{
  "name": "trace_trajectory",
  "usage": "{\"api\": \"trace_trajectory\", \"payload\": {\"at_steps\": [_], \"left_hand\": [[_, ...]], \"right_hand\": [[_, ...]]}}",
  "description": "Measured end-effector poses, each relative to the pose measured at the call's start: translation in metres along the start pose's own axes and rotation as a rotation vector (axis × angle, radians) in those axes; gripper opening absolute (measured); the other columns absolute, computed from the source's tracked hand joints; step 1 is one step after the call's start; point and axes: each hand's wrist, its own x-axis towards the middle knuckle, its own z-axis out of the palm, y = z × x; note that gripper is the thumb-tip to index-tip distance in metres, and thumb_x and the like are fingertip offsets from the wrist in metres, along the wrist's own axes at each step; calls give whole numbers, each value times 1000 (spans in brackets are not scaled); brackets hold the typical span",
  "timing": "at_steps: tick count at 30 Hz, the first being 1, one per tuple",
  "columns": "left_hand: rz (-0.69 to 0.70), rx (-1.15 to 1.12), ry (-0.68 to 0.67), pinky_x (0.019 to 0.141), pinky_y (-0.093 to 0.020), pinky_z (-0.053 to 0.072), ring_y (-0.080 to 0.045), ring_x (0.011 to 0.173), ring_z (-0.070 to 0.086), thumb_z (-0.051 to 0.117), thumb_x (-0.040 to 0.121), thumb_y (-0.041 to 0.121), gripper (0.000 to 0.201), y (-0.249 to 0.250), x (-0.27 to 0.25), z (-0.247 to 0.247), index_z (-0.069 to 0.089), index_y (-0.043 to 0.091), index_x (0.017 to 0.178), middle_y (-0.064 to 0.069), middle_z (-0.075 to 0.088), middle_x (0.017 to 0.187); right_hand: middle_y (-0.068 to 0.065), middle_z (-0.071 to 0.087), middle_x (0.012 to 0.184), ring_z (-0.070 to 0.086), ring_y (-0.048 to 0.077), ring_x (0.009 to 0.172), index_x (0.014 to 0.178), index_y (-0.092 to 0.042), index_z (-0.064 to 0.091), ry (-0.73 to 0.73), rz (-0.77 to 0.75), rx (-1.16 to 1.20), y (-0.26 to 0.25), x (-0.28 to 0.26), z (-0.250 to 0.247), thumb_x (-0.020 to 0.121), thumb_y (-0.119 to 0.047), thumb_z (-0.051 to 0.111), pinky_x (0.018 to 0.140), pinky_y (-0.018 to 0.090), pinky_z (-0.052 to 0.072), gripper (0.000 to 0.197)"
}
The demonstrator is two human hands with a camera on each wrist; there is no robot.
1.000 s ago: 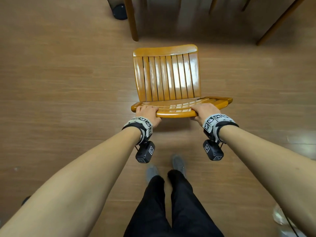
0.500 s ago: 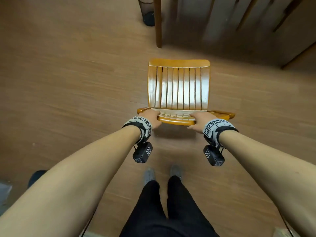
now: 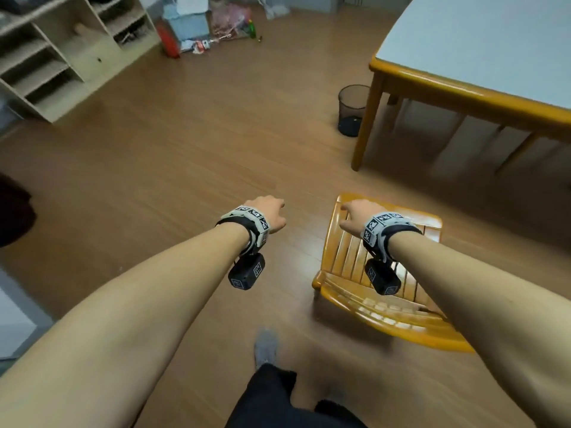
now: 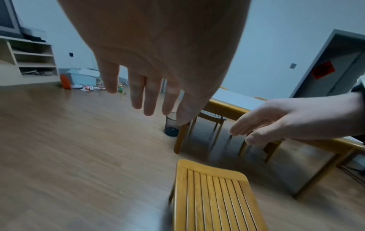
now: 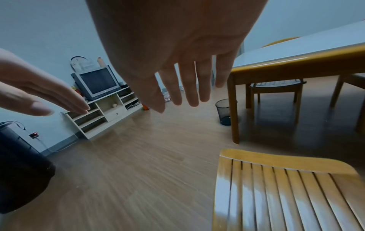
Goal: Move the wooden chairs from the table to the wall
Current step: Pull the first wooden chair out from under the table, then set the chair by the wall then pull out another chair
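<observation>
A slatted wooden chair (image 3: 349,261) stands on the floor at my lower right, just off the corner of the table (image 3: 463,88). Both my hands hang in the air with straight fingers and hold nothing. My right hand (image 3: 358,213) hovers above the chair's seat without touching it. My left hand (image 3: 267,211) is over bare floor, left of the chair. The left wrist view shows the left hand (image 4: 146,96) spread above the seat (image 4: 213,195). The right wrist view shows the right hand (image 5: 187,87) open above the seat (image 5: 286,195). Another chair (image 5: 276,84) is tucked under the table.
A black mesh waste bin (image 3: 352,109) stands by the table leg (image 3: 364,128). A beige shelf unit (image 3: 61,50) with a television (image 5: 96,82) lines the far left wall. Boxes and litter (image 3: 197,29) lie at the back wall. A dark object (image 3: 12,211) sits at the left edge.
Both hands have let go of the chair's backrest and lifted off it. My view has swung up and left, so the chair now sits at my lower right.
</observation>
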Motion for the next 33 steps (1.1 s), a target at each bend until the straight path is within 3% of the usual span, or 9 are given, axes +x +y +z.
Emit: {"api": "trace_trajectory", "payload": {"at_steps": [5, 12, 17, 27, 33], "left_hand": [[-53, -10, 24, 99, -43, 48, -33, 123, 54, 54, 89, 32, 57, -68, 59, -45, 47, 23, 145, -9, 52, 142], [1, 15, 22, 94, -42, 50, -32, 118, 58, 53, 90, 32, 52, -172, 180, -119, 50, 22, 141, -7, 55, 138], [12, 21, 2, 97, -42, 48, -32, 121, 57, 51, 90, 33, 58, -232, 266, -175, 45, 25, 146, -5, 53, 142], [76, 44, -27, 94, -40, 50, -29, 122, 56, 51, 92, 32, 57, -260, 502, -285, 45, 22, 147, -6, 53, 143], [49, -18, -38, 98, -40, 49, -30, 120, 58, 52, 92, 34, 54, -257, 651, -395, 49, 17, 143, -9, 58, 138]], "right_hand": [[8, 60, 137, 60, 29, 118, 143, -18, 52, 21, 5, -30, -43, 84, -41, 92, -34, 57, 92, 36, 51, 54], [9, 64, 129, 63, 31, 111, 135, -17, 57, 20, 56, -6, -102, 227, -104, 88, -37, 58, 93, 42, 54, 51], [9, 61, 136, 62, 31, 118, 144, -17, 51, 19, 99, -1, -124, 315, -155, 92, -35, 58, 95, 40, 53, 55], [13, 62, 131, 63, 34, 112, 138, -16, 55, 14, 142, -5, -82, 538, -267, 90, -33, 59, 89, 39, 55, 51], [16, 65, 125, 64, 36, 108, 133, -13, 59, 5, 172, 26, -33, 675, -374, 90, -30, 60, 90, 42, 56, 47]]}}
